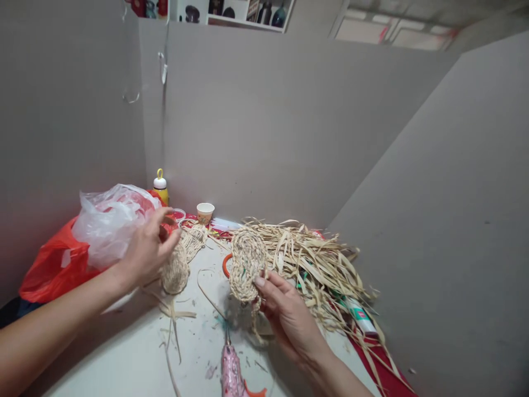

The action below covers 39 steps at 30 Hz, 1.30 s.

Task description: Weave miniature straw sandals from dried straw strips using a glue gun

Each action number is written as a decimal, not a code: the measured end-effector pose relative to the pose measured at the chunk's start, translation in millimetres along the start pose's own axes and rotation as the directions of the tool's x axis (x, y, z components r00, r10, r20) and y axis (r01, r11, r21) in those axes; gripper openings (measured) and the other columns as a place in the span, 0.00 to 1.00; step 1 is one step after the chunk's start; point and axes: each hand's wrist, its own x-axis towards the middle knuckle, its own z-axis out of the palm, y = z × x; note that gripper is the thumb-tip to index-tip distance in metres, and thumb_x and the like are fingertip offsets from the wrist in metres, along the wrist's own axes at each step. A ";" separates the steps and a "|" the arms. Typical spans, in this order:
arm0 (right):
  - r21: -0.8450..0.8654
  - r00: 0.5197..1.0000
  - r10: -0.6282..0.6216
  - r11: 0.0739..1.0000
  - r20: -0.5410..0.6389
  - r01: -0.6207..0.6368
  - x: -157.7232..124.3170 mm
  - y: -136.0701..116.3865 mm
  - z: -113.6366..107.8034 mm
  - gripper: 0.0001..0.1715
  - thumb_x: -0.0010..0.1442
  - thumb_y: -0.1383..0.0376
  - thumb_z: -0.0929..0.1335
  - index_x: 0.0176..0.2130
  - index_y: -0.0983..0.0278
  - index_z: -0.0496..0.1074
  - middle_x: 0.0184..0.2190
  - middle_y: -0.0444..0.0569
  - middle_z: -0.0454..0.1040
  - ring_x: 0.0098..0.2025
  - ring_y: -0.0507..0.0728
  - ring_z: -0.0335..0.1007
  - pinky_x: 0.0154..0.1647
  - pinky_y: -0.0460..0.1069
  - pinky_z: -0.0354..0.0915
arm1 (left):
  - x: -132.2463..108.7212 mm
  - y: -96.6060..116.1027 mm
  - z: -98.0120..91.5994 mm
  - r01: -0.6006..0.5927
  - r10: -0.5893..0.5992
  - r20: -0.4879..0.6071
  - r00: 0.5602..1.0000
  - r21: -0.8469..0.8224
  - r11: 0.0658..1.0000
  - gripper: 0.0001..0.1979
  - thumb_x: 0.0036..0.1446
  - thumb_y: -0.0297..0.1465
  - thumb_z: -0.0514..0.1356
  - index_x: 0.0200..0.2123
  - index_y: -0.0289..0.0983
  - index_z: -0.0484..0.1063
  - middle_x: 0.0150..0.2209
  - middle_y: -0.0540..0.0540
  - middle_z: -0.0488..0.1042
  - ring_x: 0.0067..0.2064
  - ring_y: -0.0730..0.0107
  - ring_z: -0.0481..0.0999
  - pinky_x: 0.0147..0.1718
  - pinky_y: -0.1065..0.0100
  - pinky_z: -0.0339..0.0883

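Observation:
My right hand [285,314] pinches the lower edge of a braided straw sole-shaped piece [248,262], held up above the white table [198,342]; a short braided tail hangs from it. My left hand [151,245] is raised on the left, its thumb and fingers apart, with nothing seen between them. Beneath and beside it lie more braided straw pieces [176,270]. A pink tool with a metal tip [232,369] rests near the table's front edge. An orange ring-shaped handle [226,266] shows behind the held piece.
A pile of loose straw [306,256] covers the back right, with a white-and-green bottle [361,317] at its edge. Red and clear plastic bags [109,226], a yellow bottle [160,190] and a paper cup [205,213] stand toward the back left. Grey walls surround the table.

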 end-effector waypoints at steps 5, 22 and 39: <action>-0.008 0.996 -0.044 0.999 0.082 0.045 -5.1 -1.6 13.8 0.13 0.49 0.58 0.76 0.26 0.64 0.74 0.22 0.41 0.67 0.24 0.50 0.58 0.26 0.44 0.59 | -28.4 38.9 29.5 0.547 -0.160 0.659 0.735 -0.437 0.713 0.15 0.49 0.43 0.65 0.27 0.36 0.75 0.22 0.47 0.75 0.18 0.72 0.68 0.18 0.71 0.61; -0.146 0.995 -0.087 0.985 0.047 0.093 -4.8 -7.9 13.7 0.20 0.48 0.53 0.76 0.21 0.66 0.74 0.18 0.43 0.70 0.25 0.53 0.63 0.30 0.47 0.62 | -41.1 49.7 49.3 0.524 -0.088 0.720 0.689 -0.411 0.746 0.20 0.52 0.44 0.63 0.18 0.35 0.70 0.16 0.52 0.68 0.20 0.76 0.64 0.24 0.71 0.59; -0.080 0.981 -0.004 0.997 0.195 0.020 -7.8 -11.2 11.8 0.15 0.47 0.58 0.77 0.35 0.64 0.81 0.28 0.46 0.79 0.30 0.54 0.71 0.36 0.47 0.66 | -39.7 47.6 45.6 0.554 -0.168 0.689 0.705 -0.387 0.737 0.12 0.53 0.36 0.64 0.23 0.35 0.68 0.19 0.55 0.67 0.23 0.77 0.65 0.26 0.73 0.60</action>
